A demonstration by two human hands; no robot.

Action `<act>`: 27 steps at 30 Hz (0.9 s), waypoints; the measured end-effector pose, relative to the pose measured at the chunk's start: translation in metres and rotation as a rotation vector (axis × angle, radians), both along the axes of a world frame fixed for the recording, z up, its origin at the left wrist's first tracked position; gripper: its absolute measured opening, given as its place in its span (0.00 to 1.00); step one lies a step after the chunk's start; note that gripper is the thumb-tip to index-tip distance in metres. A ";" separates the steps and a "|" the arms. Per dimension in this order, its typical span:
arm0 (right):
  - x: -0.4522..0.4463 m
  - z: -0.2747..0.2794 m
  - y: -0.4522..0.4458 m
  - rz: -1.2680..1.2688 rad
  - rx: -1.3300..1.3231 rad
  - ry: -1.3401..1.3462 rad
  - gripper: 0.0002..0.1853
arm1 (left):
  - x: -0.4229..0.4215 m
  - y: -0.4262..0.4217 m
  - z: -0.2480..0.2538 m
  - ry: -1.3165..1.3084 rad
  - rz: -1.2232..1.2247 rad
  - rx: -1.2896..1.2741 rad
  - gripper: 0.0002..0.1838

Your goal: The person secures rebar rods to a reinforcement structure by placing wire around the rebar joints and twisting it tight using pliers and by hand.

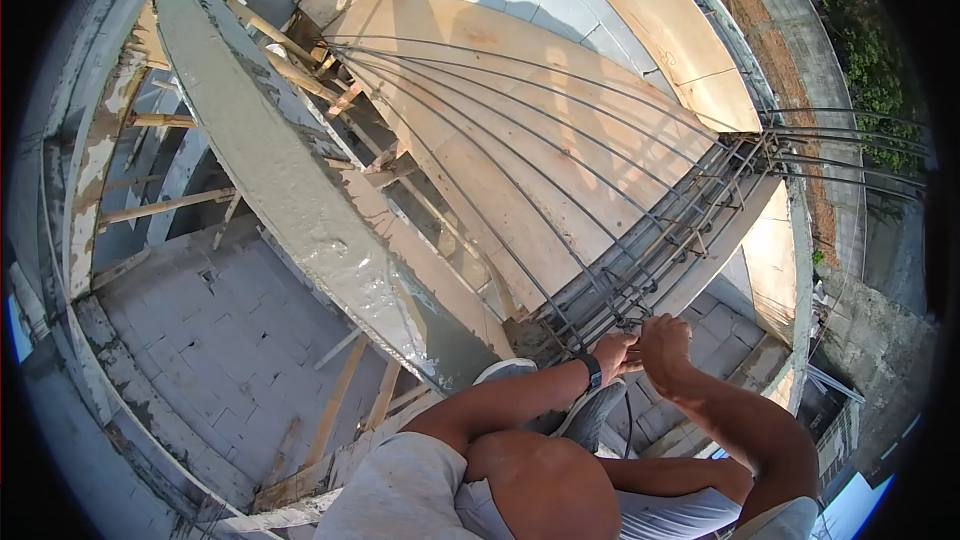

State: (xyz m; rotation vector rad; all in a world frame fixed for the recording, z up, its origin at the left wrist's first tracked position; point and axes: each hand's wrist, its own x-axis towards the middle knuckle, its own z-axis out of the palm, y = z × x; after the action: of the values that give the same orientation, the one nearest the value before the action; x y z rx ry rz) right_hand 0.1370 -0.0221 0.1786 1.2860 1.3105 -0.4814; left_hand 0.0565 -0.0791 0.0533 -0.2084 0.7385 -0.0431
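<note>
Steel cage (668, 232) runs diag. up-R; L hand (612, 352), R hand (665, 345) at near end (can't tell if grip's clamped).

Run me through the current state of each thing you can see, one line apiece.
Rebar cage: crossing bars, uncovered.
Left hand: curled near the cage; grip unclear.
Right hand: curled at the cage's near end; grip unclear.
Wristband: worn on the left wrist.
Plywood deck: partly in shadow.
Long bars: fanned over the deck, exposed.
Concrete strip: wet-looking, shiny in places.
</note>
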 end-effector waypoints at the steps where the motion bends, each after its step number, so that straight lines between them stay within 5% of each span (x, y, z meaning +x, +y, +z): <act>1: 0.005 0.002 0.010 -0.068 0.004 0.049 0.16 | 0.004 -0.001 -0.006 -0.001 -0.031 0.003 0.17; 5: 0.011 -0.002 0.042 -0.250 -0.293 0.045 0.18 | 0.002 -0.005 -0.009 -0.030 -0.088 0.029 0.22; 8: 0.008 0.002 0.041 -0.152 -0.315 0.187 0.20 | 0.000 -0.006 -0.018 -0.005 -0.061 0.048 0.24; 15: 0.054 -0.117 -0.070 -0.246 -0.413 0.488 0.22 | -0.004 -0.009 -0.026 0.019 -0.036 0.013 0.25; 21: 0.027 -0.078 -0.040 -0.482 -0.408 0.353 0.22 | -0.008 -0.001 -0.016 0.040 -0.071 -0.010 0.24; 23: 0.012 -0.041 -0.006 -0.641 -0.372 0.280 0.21 | -0.002 -0.014 -0.030 0.034 -0.067 -0.033 0.26; 27: 0.006 -0.059 -0.033 -1.463 -0.005 0.109 0.16 | -0.018 0.006 -0.001 -0.168 -0.043 -0.135 0.34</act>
State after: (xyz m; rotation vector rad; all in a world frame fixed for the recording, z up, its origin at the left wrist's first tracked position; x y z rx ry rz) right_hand 0.1433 -0.0555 0.1199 2.0830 0.2092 -1.5386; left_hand 0.0387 -0.0734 0.0521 -0.3141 0.5730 -0.1498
